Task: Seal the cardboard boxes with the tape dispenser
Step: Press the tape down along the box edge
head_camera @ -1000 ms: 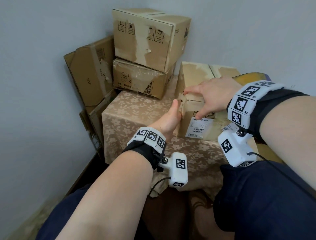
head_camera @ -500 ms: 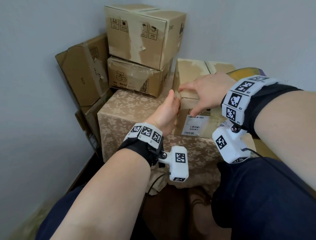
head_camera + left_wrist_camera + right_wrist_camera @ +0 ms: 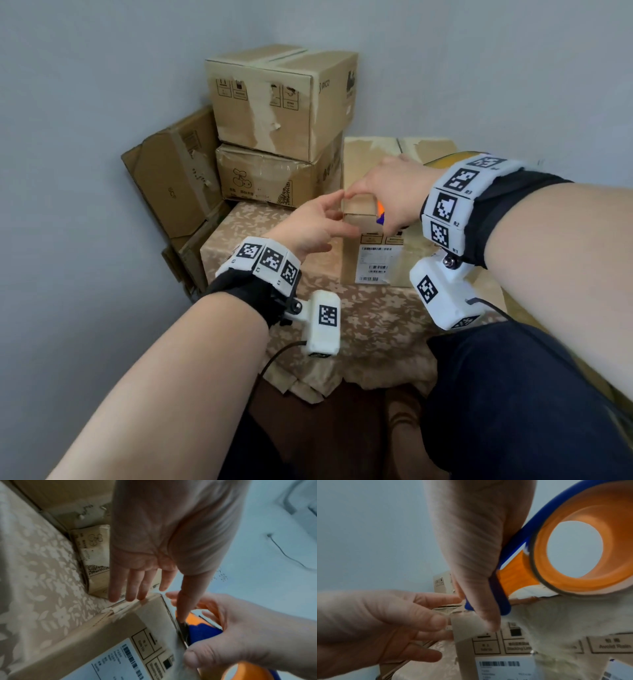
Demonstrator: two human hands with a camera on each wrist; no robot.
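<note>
Both hands have come up off the box's side since a moment ago. The right hand is squeezing the blue and orange tape dispenser and pressing it on the near top corner of the cardboard box. The left hand is staying open, fingers straight, fingertips touching the box edge just beside the dispenser. The box is sitting on a flowery cloth. More boxes are stacked behind the hands.
</note>
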